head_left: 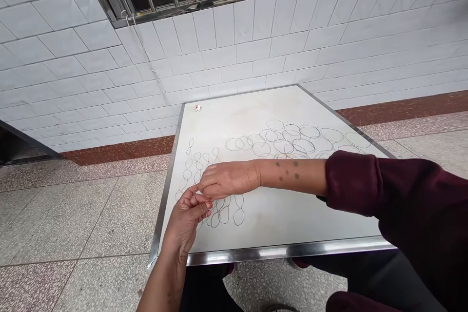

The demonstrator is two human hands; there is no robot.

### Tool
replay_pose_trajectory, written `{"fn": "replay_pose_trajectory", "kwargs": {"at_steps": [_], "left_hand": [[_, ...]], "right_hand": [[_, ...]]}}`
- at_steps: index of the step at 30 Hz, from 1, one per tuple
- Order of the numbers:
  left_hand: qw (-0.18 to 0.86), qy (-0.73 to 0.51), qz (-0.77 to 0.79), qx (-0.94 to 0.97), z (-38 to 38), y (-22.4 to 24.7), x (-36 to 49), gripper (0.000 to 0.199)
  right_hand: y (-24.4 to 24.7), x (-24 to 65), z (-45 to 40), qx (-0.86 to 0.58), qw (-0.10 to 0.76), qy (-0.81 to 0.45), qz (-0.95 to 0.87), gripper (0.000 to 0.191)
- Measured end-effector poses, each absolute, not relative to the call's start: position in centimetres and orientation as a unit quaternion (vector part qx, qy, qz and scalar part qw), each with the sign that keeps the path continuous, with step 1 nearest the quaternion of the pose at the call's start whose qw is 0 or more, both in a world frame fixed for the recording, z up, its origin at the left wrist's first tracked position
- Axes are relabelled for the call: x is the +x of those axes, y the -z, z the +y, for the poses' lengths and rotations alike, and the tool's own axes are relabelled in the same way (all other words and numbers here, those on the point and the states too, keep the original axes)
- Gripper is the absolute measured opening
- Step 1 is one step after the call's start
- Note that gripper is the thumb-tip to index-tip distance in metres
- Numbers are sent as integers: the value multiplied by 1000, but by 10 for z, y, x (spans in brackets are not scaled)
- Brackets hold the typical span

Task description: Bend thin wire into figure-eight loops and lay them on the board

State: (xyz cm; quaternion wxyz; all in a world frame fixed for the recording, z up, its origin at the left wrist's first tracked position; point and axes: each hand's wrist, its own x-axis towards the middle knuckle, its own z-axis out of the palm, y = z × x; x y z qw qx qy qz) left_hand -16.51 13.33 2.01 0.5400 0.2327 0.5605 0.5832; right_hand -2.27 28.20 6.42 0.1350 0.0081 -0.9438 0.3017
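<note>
Over the left part of the white table (274,224), my left hand (188,214) and my right hand (228,179) meet, fingertips touching or nearly so. My left hand's fingers are pinched together; what they hold is too small to name. The fingers of my right hand curl down, and its fingertips are mostly hidden. Thin dark loops twisted into figure eights (239,217) lie under and around the hands. Farther right, single round thin loops (283,146) lie overlapping on the tabletop, partly behind my right forearm.
A small red and white object (198,107) sits near the table's far left corner. The table has a metal edge (270,253). Behind it stands a white tiled wall (237,68) with a barred window above and a hanging cord (146,56).
</note>
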Motion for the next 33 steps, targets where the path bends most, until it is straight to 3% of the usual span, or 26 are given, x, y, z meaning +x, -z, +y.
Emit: {"fn": "replay_pose_trajectory", "kwargs": {"at_steps": [2, 5, 9, 12, 24, 33], "left_hand": [[534, -596, 556, 226, 128, -19, -156, 59], [528, -611, 552, 212, 122, -17, -144, 63], [520, -613, 553, 218, 117, -9, -135, 68], [511, -605, 564, 234, 113, -4, -132, 70], [467, -604, 590, 263, 102, -1, -117, 56], [487, -599, 571, 278, 102, -3, -114, 58]], "right_hand": [[-59, -14, 279, 31, 151, -291, -944, 13], [-42, -3, 271, -83, 175, -365, -910, 29], [-14, 7, 251, -169, 152, -584, -779, 14], [-3, 11, 236, -193, 186, -654, -707, 13], [7, 16, 217, -235, 233, -611, -719, 11], [7, 22, 213, -241, 238, -671, -659, 14]]}}
